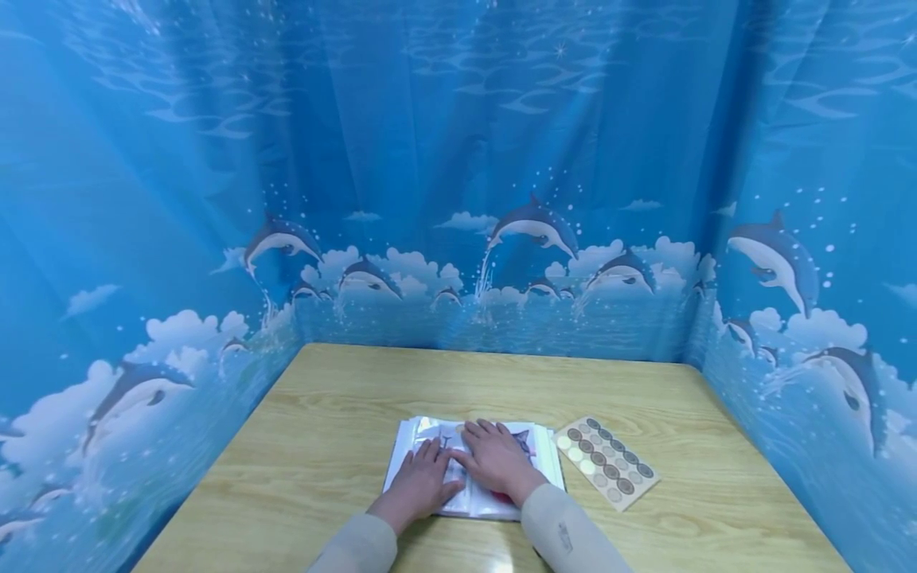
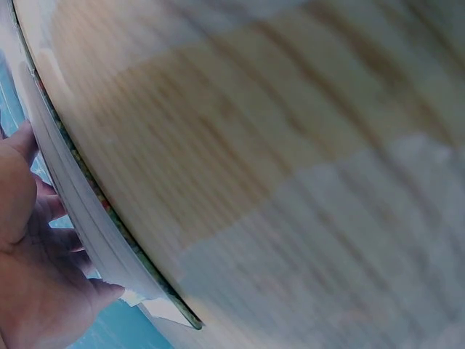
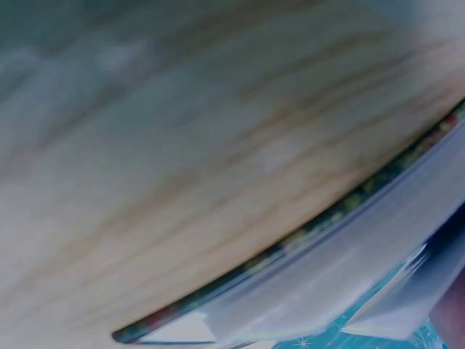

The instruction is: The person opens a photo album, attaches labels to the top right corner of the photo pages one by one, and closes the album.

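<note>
An open album (image 1: 403,451) with clear-sleeved pages lies on the table, a small cat picture (image 1: 523,439) showing on its right page. My left hand (image 1: 423,481) rests on the left page, fingers spread and pointing away from me. Across the middle and right page lies my right hand (image 1: 497,460), its fingers extended, close to the left fingertips. In the left wrist view, the left hand (image 2: 43,269) lies over the thick stack of pages (image 2: 80,196). Only the album's patterned cover edge (image 3: 290,243) and a sliver of the right hand (image 3: 452,313) appear in the right wrist view.
A sheet of round brown and pale stickers (image 1: 636,500) lies aslant on the wooden table (image 1: 322,446), just right of the album. Blue curtains (image 1: 401,159) printed with dolphins hang behind the table and along both sides.
</note>
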Tool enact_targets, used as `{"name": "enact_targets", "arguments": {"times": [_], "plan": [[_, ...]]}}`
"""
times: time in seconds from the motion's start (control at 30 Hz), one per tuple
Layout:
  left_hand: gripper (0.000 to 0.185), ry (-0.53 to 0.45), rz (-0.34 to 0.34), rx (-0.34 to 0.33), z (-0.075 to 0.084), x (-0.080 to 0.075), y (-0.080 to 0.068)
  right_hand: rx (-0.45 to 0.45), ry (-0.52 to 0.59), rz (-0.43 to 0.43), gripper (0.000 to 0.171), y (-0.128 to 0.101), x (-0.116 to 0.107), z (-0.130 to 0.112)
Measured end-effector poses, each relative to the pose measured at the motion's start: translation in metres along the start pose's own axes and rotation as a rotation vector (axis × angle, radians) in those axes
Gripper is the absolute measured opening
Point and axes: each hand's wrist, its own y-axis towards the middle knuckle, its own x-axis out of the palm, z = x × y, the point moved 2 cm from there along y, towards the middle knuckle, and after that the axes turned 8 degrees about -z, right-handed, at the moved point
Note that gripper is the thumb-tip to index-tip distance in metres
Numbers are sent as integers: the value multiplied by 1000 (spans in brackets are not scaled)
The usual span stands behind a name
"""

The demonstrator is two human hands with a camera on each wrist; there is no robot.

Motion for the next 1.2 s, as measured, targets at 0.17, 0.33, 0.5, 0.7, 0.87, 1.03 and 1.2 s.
{"name": "enact_targets", "arguments": {"times": [0.17, 0.33, 0.5, 0.7, 0.87, 1.03, 1.2], "plan": [[65, -1, -15, -4, 0, -1, 0, 8, -2, -3, 71, 1, 0, 0], [66, -1, -25, -14, 0, -2, 0, 6, -13, 9, 69, 4, 2, 0], [70, 2, -34, -19, 0, 0, 0, 9, -35, 20, 69, 7, 3, 0], [71, 5, -43, -20, 1, -2, -2, 12, -35, 22, 66, 7, 1, -3], [71, 7, -45, -17, 2, -2, -3, 14, -7, 5, 65, 7, -1, -7], [70, 9, -34, -6, 2, -3, -3, 25, -24, -5, 64, 8, -1, -9], [71, -2, -50, -23, 2, -2, -2, 37, -28, -6, 65, 9, 0, -8]]}}
